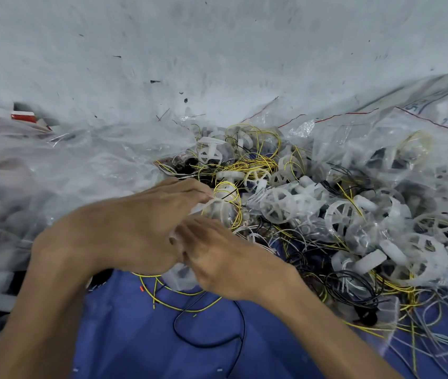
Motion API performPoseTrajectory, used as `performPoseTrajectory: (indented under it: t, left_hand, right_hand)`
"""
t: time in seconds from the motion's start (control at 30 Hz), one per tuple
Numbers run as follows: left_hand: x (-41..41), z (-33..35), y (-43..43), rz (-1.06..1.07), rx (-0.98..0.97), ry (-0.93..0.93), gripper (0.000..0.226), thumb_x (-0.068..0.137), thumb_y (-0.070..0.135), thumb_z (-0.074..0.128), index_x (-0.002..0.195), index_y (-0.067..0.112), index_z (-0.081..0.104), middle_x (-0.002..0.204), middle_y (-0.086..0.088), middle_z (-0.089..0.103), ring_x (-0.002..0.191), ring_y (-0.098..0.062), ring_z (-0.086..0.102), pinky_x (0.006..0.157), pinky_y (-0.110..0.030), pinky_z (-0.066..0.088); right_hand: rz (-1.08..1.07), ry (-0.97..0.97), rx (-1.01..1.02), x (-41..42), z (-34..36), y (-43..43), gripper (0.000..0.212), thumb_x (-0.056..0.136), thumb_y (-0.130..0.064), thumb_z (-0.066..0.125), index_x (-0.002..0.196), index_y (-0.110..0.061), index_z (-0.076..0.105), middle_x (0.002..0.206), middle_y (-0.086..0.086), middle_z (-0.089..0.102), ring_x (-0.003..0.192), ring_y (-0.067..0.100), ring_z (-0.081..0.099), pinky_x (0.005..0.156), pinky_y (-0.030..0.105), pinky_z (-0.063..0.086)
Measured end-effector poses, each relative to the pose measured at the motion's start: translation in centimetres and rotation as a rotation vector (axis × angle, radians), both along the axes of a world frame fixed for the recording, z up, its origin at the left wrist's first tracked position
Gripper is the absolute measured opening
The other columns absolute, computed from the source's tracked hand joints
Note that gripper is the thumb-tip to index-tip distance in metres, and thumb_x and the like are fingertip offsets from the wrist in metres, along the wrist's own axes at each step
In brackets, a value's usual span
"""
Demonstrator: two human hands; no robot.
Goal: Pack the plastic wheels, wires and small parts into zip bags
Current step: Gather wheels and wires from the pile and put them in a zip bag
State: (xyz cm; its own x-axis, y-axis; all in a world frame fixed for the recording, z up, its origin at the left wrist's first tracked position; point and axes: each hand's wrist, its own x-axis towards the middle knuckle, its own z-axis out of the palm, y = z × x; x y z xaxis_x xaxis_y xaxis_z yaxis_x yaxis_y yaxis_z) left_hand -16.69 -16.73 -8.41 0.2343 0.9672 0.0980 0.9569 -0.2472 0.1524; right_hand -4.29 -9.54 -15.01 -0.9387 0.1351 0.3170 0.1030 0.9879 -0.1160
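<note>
While both hands are bunched up over the blue fabric (135, 337), this is what I've got on my feed. The left hand (135, 228) has its grip closed, fingertips pinching the rim of a white plastic wheel (218, 207) with a yellow wire loop (228, 187) tangled round it. The right hand (225, 258) sits just below, touching the left, with its fingers curled down over a white plastic part (181, 280) squeezed between the two hands. It's blurry there, so I can't tell if there's bag film round that part.

Counts: two hands, one wheel in the left grip, one part under the right. The pile (326, 214) to the right of the hands is wheels plus yellow, black and white wires, way too tangled to count. Over it I can make out at least two clear zip bags (367, 138) with red seal lines. On the fabric near me there's one black wire (209, 346) in a big loop and one yellow wire (179, 309) curving beside it. Off to the left is a blurred heap of clear plastic film (67, 165), and behind it one small red-and-white box (23, 116). One printed sack (436, 88) lies far right on the pale grey surface (217, 50).
</note>
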Motion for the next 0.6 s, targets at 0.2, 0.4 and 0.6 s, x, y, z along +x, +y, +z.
performPoseTrajectory:
  t: [0.2,0.4,0.6]
  left_hand:
    - [0.6,0.3,-0.4,-0.002,0.002,0.003,0.077,0.060,0.025,0.036,0.137,0.029,0.031,0.133,0.029,0.025,0.110,0.020,0.016,0.099,0.001,0.013]
    - [0.5,0.7,-0.9,-0.033,0.065,-0.068,0.078,0.056,0.025,0.036,0.134,0.024,0.034,0.121,0.028,0.026,0.109,0.031,0.016,0.089,0.007,0.012]
    - [-0.5,1.0,-1.4,0.050,0.072,-0.089,0.070,0.055,0.027,0.040,0.125,0.025,0.044,0.117,0.028,0.037,0.115,0.008,0.040,0.099,-0.017,0.034]
  right_hand:
    - [-0.060,-0.183,-0.373,-2.6,2.4,-0.6,0.045,0.089,0.001,0.045,0.058,-0.024,0.025,0.068,0.006,0.047,0.062,0.012,0.031,0.058,0.017,0.026]
    - [-0.014,-0.197,-0.372,-3.1,2.4,-1.2,0.021,0.093,0.001,0.042,0.101,-0.018,0.044,0.115,0.026,0.055,0.097,0.019,0.036,0.074,0.004,0.030]
    - [-0.171,-0.266,-0.237,-5.1,0.9,-1.8,0.030,0.094,-0.011,0.047,0.123,-0.004,0.053,0.130,0.016,0.052,0.124,0.033,0.045,0.100,0.039,0.036]
